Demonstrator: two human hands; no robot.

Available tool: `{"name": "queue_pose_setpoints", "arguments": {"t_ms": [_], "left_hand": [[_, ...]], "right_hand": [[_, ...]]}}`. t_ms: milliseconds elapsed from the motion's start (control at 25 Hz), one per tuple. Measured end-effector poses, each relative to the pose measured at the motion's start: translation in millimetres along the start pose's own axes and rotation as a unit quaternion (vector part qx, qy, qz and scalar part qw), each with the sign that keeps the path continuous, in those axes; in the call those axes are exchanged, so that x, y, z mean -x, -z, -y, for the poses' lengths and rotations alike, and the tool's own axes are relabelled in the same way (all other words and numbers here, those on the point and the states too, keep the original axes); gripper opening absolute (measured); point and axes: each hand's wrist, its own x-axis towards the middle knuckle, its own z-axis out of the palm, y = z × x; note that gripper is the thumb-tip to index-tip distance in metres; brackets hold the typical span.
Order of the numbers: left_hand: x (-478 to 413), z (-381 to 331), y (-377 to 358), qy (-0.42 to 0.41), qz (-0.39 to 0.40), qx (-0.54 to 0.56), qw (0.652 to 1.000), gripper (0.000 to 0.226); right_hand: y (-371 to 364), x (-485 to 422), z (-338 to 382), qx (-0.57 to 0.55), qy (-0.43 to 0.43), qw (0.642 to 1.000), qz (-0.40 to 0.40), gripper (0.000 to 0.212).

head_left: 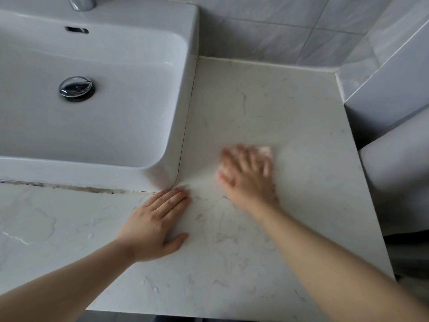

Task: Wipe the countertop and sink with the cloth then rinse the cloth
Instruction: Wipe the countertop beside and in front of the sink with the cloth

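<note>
We see the left hand (157, 224) lying flat on the countertop (267, 101), palm down, fingers straight and together, holding nothing. Its fingertips are just beside the front right corner of the sink (69, 168). The right hand (246, 175) is blurred. Its fingers look spread and flat, pressing down on the cloth (265, 151), not curled round it (blur makes this less sure). The cloth is pinkish and mostly hidden under that hand, with only a corner showing past the fingers. It sits on the countertop right of the sink, apart from it. We note water patches (46, 224) on the counter to the left, a dark dirty seam (69, 187) along the sink's front edge, the drain plug (76, 88) in the basin, and the tap (81, 2) at the top edge.
</note>
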Motion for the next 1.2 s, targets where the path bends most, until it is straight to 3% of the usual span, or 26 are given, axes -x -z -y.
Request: {"name": "queue_pose_setpoints", "arguments": {"t_ms": [80, 160, 200, 280, 360, 400, 520, 600, 640, 720, 840, 920, 1000, 1120, 1200], "left_hand": [[0.6, 0.2, 0.5, 0.001, -0.002, 0.0, 1.0, 0.066], [1.3, 0.0, -0.1, 0.004, 0.002, -0.001, 1.0, 0.065], [1.6, -0.6, -0.3, 0.006, 0.006, -0.002, 1.0, 0.065], [2.8, -0.5, -0.3, 0.002, 0.016, -0.007, 1.0, 0.065], [7.7, 5.9, 2.4, -0.016, 0.025, -0.01, 1.0, 0.063], [11.8, 11.6, 4.7, -0.028, 0.028, -0.008, 0.999, 0.062], [25.3, 30.0, 10.8, -0.044, 0.014, 0.003, 0.999, 0.056], [30.6, 34.3, 11.0, -0.032, -0.001, 0.008, 0.999, 0.054], [31.3, 34.2, 10.4, -0.026, -0.009, 0.01, 1.0, 0.053], [31.4, 32.4, 8.9, -0.018, -0.023, 0.013, 0.999, 0.051], [31.2, 31.0, 9.1, -0.015, -0.039, 0.007, 0.999, 0.048], [31.2, 30.9, 10.0, -0.006, -0.05, 0.002, 0.999, 0.05], [31.4, 30.3, 10.5, 0.003, -0.058, 0.003, 0.998, 0.05], [30.8, 31.2, 11.1, 0.005, -0.057, 0.004, 0.998, 0.05], [30.7, 31.0, 12.1, 0.004, -0.05, -0.009, 0.999, 0.051]], "right_hand": [[-11.5, 59.0, 15.6, 0.017, 0.171, 0.985, -0.013, 0.065], [-12.5, 74.3, -5.3, 0.04, 0.229, 0.973, -0.005, 0.058], [-12.2, 59.3, -20.4, 0.05, 0.201, 0.978, -0.024, 0.058], [-1.4, 10.6, -35.2, 0.037, 0.044, 0.997, -0.045, 0.064], [0.5, -15.6, -15.7, 0.009, -0.086, 0.996, -0.015, 0.065], [-3.6, -8.0, 1.8, 0.003, -0.084, 0.996, -0.019, 0.065], [-17.9, 69.5, 45.6, 0.002, 0.124, 0.991, -0.045, 0.06], [-20.5, 83.9, 40.1, 0.01, 0.191, 0.981, -0.031, 0.055], [-20.5, 67.1, 35.6, 0.017, 0.186, 0.982, -0.04, 0.054], [-14.9, 12.9, 38.3, 0.016, 0.092, 0.993, -0.067, 0.054], [-10.5, -41.8, 68.5, -0.033, -0.025, 0.998, -0.036, 0.052], [-16.3, -20.0, 85.0, -0.018, 0.015, 0.997, -0.073, 0.049], [-24.8, 35.1, 82.7, -0.004, 0.111, 0.986, -0.128, 0.044], [-30.0, 77.1, 50.4, 0.035, 0.215, 0.973, -0.077, 0.048], [-26.6, 40.3, 39.1, 0.052, 0.165, 0.979, -0.108, 0.048]]}}
